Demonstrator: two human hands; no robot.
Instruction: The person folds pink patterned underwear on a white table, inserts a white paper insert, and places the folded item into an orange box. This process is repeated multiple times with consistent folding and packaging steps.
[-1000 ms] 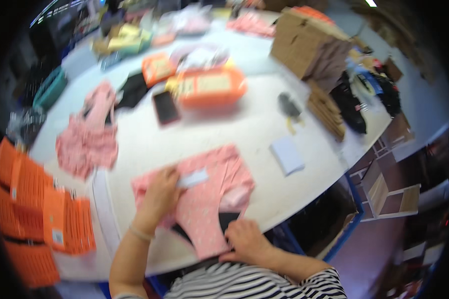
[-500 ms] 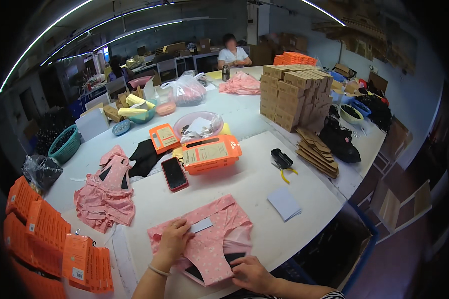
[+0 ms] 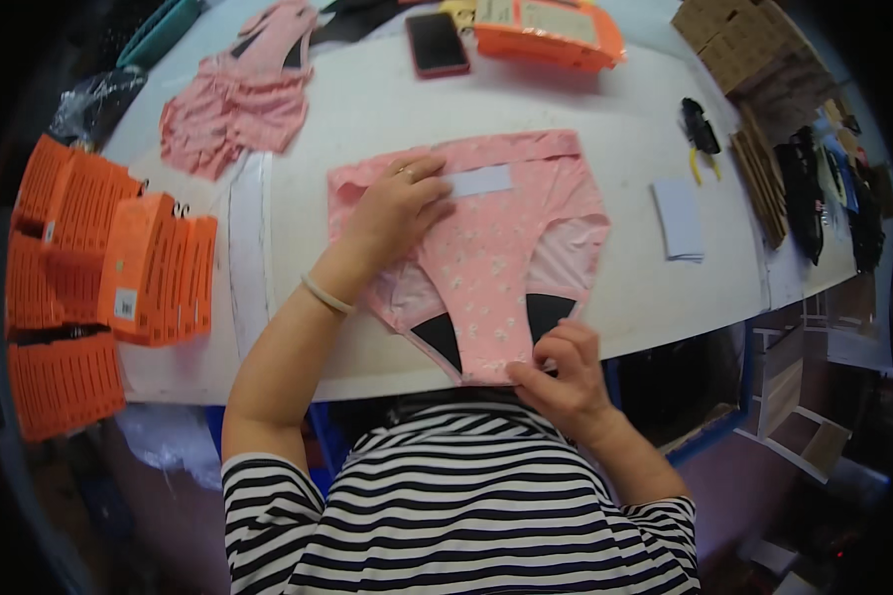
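Note:
A pair of pink flower-print underpants [image 3: 483, 258] lies spread on the table, waistband away from me, with black lining showing at both leg openings. A white paper strip [image 3: 481, 179] rests just below the waistband. My left hand [image 3: 399, 210] lies on the left part of the underpants, fingers extended, with fingertips at the strip's left end. At the crotch edge by the table's front, my right hand [image 3: 566, 382] pinches the fabric between thumb and fingers. Part of the underpants is hidden under my left hand.
Orange packaging cards [image 3: 159, 273] are stacked at left. Other crumpled pink garments [image 3: 238, 109], a phone [image 3: 437, 45] and an orange package [image 3: 551, 35] lie farther back. To the right are white papers [image 3: 677, 220], yellow-handled pliers [image 3: 700, 139], flat cardboard [image 3: 757, 183] and stacked boxes [image 3: 754, 50].
The view has tilted down, bringing my striped shirt into sight. The underpants now lie straighter. My left hand stays by the paper strip; my right hand has closed on the crotch edge.

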